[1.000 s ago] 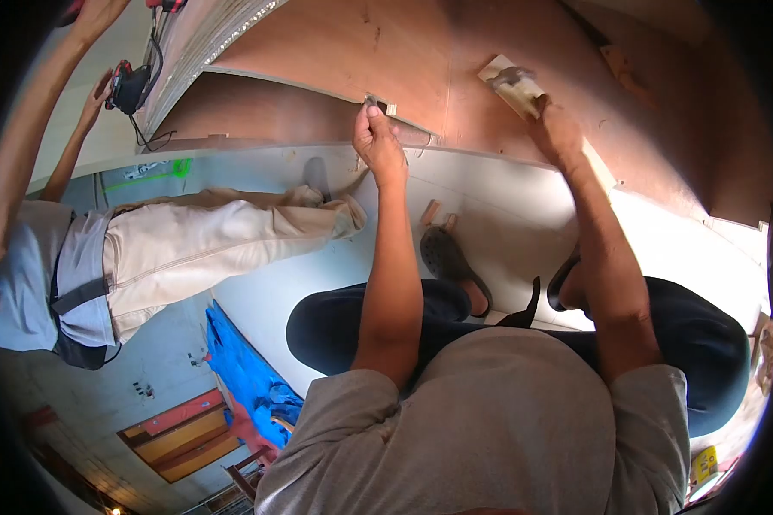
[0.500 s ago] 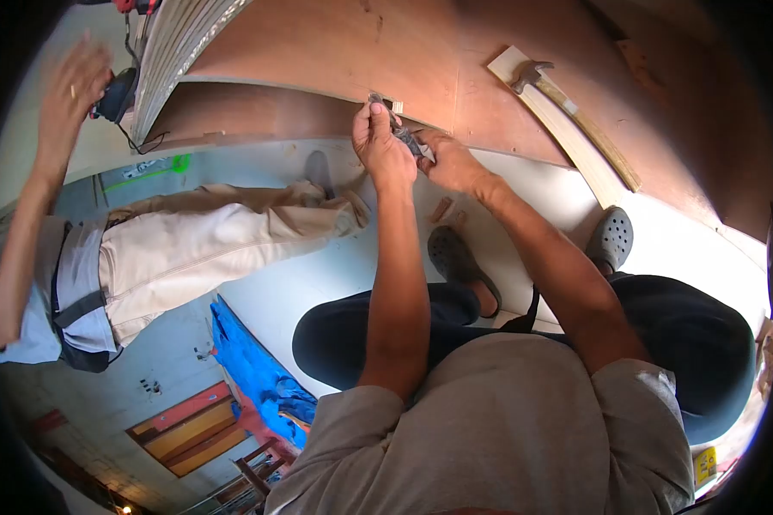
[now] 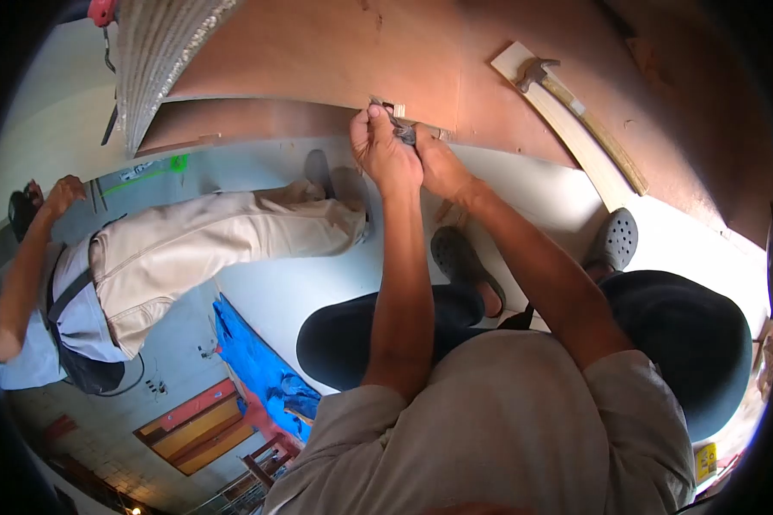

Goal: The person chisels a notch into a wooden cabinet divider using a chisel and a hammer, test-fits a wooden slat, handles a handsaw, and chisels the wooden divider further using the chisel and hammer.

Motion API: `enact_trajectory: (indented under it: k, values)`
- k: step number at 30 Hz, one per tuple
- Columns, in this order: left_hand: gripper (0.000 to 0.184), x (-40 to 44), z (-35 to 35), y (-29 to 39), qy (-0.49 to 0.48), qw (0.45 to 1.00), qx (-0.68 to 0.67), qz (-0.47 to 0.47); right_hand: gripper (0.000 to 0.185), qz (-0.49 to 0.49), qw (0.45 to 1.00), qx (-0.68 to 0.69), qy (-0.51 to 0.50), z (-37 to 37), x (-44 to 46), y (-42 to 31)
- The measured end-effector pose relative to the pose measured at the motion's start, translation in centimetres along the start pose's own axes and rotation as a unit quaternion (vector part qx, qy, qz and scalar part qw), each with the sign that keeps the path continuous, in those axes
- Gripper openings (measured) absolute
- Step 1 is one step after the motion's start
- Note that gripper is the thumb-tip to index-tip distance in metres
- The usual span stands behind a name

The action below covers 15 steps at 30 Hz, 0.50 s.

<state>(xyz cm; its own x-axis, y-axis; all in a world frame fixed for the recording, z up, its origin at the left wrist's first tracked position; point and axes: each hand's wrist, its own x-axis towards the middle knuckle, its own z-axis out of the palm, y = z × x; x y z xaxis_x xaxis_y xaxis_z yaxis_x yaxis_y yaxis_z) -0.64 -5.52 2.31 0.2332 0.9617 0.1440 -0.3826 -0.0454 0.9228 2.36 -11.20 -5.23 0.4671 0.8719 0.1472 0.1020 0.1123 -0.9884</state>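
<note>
The broad panel (image 3: 318, 51) is smooth, reddish-brown wood with faint grain. On it lies a long, flat, pale wooden strip (image 3: 574, 142), and over that a claw hammer (image 3: 608, 141) with a dull metal head and a slightly curved wooden handle. The small dark grey object (image 3: 405, 132) looks rough and narrow; its exact kind is hard to tell. It sits between the two hands at the panel's edge: the left hand (image 3: 388, 163) grips it with the thumb uppermost, and the right hand (image 3: 442, 167) closes around its near end. One second earlier the right hand was on the hammer; the co-worker's hand (image 3: 63, 196) is now lower.
</note>
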Motion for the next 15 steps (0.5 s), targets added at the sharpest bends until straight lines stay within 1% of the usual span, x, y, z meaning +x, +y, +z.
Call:
enact_trajectory:
  k: [1, 3, 7, 10, 11, 12, 13, 15]
  values:
    - [0.009, 0.6, 0.5, 0.2, -0.003, 1.0, -0.004, 0.004, 0.036, 0.028, 1.0, -0.007, -0.01, -0.4, 0.5, 0.0]
    - [0.01, 0.9, 0.5, 0.4, 0.001, 1.0, 0.021, -0.017, 0.034, 0.026, 1.0, -0.01, -0.003, -0.2, 0.8, 0.0]
    - [0.01, 0.4, 0.7, 1.5, 0.017, 0.999, 0.04, -0.022, 0.031, 0.022, 0.999, -0.015, 0.023, -0.1, 0.5, -1.0]
    - [0.009, 0.4, 0.5, 2.2, 0.027, 0.997, 0.06, -0.045, 0.03, 0.021, 1.0, -0.006, 0.011, -0.2, 0.5, -1.3]
    - [0.009, 0.6, 0.5, 2.2, 0.008, 0.997, 0.069, -0.013, 0.03, 0.02, 1.0, -0.01, 0.009, -0.1, 0.7, -1.3]
    - [0.01, 0.7, 0.5, 2.3, -0.01, 0.997, 0.079, 0.017, 0.03, -0.009, 1.0, -0.02, 0.018, 0.1, 0.8, -1.1]
    - [0.01, 0.9, 0.7, 2.5, -0.009, 0.997, 0.075, 0.019, 0.029, -0.041, 0.998, -0.031, 0.027, 0.2, 1.1, -1.0]
    - [0.01, 0.8, 0.7, 2.7, 0.006, 0.995, 0.098, -0.001, 0.029, -0.028, 0.999, -0.034, 0.023, 0.1, 0.7, -1.0]
